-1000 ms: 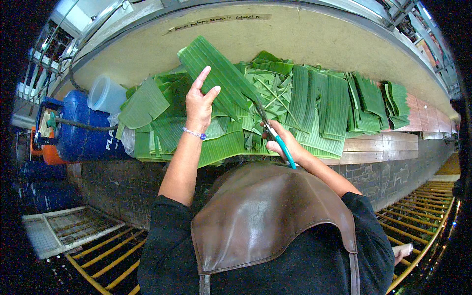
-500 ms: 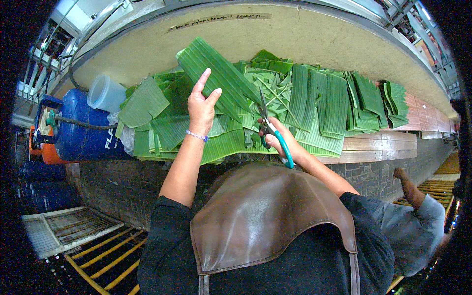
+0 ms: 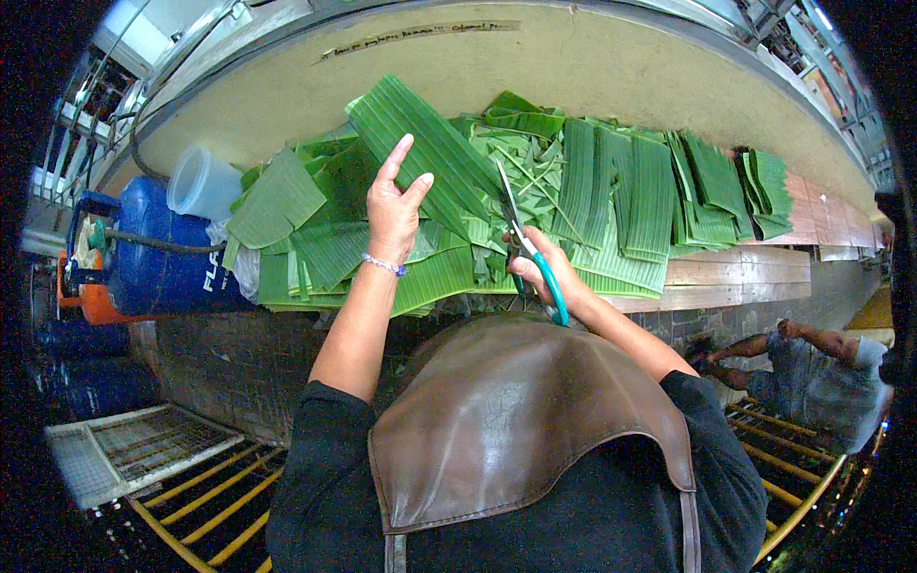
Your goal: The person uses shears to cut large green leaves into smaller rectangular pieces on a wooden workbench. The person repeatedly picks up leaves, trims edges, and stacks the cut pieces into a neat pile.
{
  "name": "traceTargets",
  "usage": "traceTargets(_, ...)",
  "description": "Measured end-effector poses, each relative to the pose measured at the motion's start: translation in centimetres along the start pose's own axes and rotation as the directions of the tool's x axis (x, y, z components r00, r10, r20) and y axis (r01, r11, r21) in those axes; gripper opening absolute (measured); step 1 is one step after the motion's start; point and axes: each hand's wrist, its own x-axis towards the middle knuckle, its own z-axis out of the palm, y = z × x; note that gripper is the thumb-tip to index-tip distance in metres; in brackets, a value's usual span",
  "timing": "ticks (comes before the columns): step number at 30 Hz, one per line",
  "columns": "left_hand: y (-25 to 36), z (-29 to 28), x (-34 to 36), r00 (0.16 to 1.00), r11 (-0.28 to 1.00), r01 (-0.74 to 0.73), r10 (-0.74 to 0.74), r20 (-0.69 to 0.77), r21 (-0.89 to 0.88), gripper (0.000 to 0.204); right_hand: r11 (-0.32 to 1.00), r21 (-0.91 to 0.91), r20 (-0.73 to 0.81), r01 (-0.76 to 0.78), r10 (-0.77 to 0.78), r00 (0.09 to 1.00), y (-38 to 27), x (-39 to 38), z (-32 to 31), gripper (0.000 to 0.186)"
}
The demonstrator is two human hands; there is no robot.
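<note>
Head view: the left hand (image 3: 394, 215) lies against a broad strip of green leaf (image 3: 420, 143), thumb and forefinger spread apart over its face; the other fingers are out of sight, so I cannot tell whether they pinch it. The leaf slants from upper left to lower right above a heap of leaf scraps (image 3: 525, 172). Its lower end is at the blades of the scissors (image 3: 517, 225), though whether they touch it is unclear. The right hand (image 3: 556, 272) is curled around their teal handles, the blades pointing up and away. Folded leaf pieces (image 3: 647, 205) lie in a row to the right, partly along a wooden bench (image 3: 735, 282). At the left, a clear tub (image 3: 203, 186) sits by a blue drum (image 3: 158, 248). Another person (image 3: 841, 387) is at the far right.
</note>
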Motion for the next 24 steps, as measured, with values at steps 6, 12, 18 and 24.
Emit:
traceTargets(6,-0.1,0.4,0.0,1.000,1.000,0.003,-0.003,-0.001,0.014,0.061,0.980,0.120,0.012,-0.157,0.157,0.988,-0.8,-0.6,0.2,0.062)
traceTargets(12,-0.1,0.7,-0.2,1.000,1.000,0.016,-0.016,-0.001,0.015,0.061,0.962,0.171,0.014,-0.215,0.216,0.976,-1.1,-0.8,0.4,0.055)
traceTargets(18,-0.3,0.7,-0.6,0.997,0.997,0.075,-0.075,0.021,0.009,0.063,0.966,0.175,-0.019,-0.189,0.196,0.980,-0.9,-0.4,0.5,0.050)
traceTargets(24,0.0,0.8,-0.9,0.999,0.999,0.036,-0.037,0.006,0.034,0.069,0.948,0.135,-0.057,-0.287,0.297,0.953,1.0,0.2,0.8,0.054)
